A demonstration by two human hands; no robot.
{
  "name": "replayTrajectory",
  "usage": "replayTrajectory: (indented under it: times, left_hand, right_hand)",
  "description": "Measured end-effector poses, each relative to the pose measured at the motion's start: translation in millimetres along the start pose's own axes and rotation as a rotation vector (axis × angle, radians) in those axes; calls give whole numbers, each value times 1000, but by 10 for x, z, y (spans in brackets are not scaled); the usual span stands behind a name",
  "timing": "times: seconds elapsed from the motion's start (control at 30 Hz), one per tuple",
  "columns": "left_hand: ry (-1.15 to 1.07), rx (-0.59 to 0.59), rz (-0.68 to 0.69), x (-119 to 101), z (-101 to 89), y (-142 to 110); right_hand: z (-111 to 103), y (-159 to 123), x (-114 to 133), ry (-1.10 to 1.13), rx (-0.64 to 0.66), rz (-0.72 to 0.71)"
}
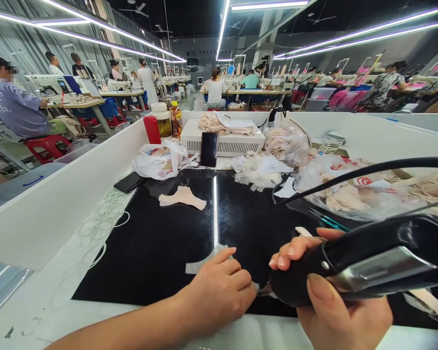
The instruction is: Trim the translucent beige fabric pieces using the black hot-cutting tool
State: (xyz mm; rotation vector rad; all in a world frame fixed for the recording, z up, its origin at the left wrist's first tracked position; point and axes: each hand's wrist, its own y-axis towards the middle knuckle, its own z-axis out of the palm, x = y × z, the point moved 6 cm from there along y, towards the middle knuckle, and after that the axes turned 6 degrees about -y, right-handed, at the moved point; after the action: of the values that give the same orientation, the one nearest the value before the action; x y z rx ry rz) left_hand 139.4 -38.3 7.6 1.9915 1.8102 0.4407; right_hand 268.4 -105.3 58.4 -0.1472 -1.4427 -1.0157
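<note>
My right hand (345, 301) is wrapped round a black hand-held tool (368, 262) with a silver metal plate on its side; its kind is unclear. The tool's rounded nose points left, close to my left hand. My left hand (222, 282) lies low over the black work mat (142, 253), fingers curled and the index finger reaching right. A translucent, pale cut piece (197, 267) shows from beneath it, and the fingertips, partly hidden, appear to hold that down. Farther up the mat lies a beige fabric cutout (182, 198).
A black cable (368, 174) arches across the right side. Teal-handled tweezers (326, 219) lie beside bagged fabric pieces (361, 194). A phone (209, 149) leans on a white vented box (222, 143). Pale cord (104, 218) runs along the left; white walls (76, 180) border the table.
</note>
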Motion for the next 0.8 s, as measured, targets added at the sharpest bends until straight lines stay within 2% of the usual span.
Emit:
replayTrajectory:
  times: [0.27,0.43,0.6,0.8]
  left_hand:
    - [26,25,0,-14,3,-4]
    - [14,-61,-6,-21,-27,8]
    - [44,-78,10,-26,-25,6]
    - [30,-16,10,-26,2,-10]
  right_hand:
    - [-3,48,74,-15,-41,-3]
    - [3,135,144,-21,-148,-5]
    - [4,133,91,-34,-110,-12]
    - [-8,85,63,-47,-89,-41]
